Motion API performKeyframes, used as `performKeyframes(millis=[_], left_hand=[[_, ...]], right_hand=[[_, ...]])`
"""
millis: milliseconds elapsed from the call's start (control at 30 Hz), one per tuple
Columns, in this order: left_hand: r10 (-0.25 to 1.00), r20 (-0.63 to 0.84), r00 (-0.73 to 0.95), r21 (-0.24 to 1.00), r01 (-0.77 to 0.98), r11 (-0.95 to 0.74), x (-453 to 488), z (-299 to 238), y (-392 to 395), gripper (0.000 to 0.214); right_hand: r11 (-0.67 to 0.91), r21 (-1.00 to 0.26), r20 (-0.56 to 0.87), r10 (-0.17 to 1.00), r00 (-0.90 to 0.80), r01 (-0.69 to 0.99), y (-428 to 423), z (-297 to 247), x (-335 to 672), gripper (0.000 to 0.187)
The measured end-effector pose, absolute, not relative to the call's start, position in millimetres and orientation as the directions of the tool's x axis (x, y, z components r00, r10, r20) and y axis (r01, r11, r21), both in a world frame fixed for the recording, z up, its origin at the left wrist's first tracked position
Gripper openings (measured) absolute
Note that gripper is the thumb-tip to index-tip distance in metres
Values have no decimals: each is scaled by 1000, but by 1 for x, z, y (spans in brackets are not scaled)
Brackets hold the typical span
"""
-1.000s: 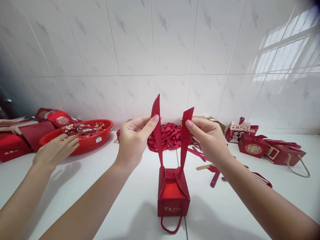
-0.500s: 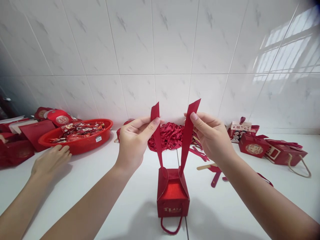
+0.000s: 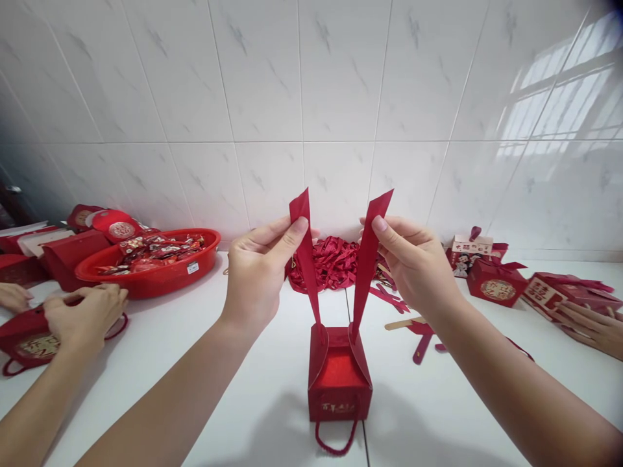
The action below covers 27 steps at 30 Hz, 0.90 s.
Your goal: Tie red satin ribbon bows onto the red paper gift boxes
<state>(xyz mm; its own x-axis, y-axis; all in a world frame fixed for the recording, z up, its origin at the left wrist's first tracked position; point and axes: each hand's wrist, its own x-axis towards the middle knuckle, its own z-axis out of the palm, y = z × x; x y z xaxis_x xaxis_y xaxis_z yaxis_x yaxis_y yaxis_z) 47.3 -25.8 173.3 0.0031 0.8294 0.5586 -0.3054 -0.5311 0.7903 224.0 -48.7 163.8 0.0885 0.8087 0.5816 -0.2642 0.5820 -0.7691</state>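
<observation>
From the head camera, a person's left hand [image 3: 257, 266] and right hand [image 3: 413, 259] each pinch a ribbon tail, thumb and fingers clamped on the left tail [image 3: 308, 279] and the right tail [image 3: 366, 279] near their tips. Both tails stand taut above a small red box [image 3: 339, 402], upright on a white table [image 3: 433, 408] midway between the forearms, its cord handle [image 3: 335, 447] drooping in front. Behind, a tangle of red ribbon [image 3: 335, 263] lies by the tiled wall [image 3: 341, 97]. At far left, a co-worker's hands [image 3: 80, 318] grip another red box [image 3: 39, 347] near a red basin [image 3: 156, 283] of wrapped sweets [image 3: 160, 250]. At far right, another hand [image 3: 591, 331] overlaps a gift box [image 3: 579, 298]; contact is unclear.
</observation>
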Motion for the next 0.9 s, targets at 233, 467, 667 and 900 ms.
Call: performKeyframes(millis=[233, 467, 667, 900], left_hand=[[765, 591, 255, 806, -173, -565, 45, 172, -35, 38], [780, 461, 423, 855, 24, -518, 41, 166, -39, 55], [742, 384, 550, 893, -18, -449, 33, 163, -36, 44], [792, 123, 598, 989, -135, -52, 31, 157, -27, 20]], right_hand=[[517, -840, 523, 852, 7, -162, -53, 166, 219, 14], [596, -802, 573, 788, -223, 46, -68, 159, 211, 19], [750, -645, 699, 656, -284, 145, -62, 148, 220, 19], [894, 131, 777, 176, -605, 429, -50, 133, 241, 31]])
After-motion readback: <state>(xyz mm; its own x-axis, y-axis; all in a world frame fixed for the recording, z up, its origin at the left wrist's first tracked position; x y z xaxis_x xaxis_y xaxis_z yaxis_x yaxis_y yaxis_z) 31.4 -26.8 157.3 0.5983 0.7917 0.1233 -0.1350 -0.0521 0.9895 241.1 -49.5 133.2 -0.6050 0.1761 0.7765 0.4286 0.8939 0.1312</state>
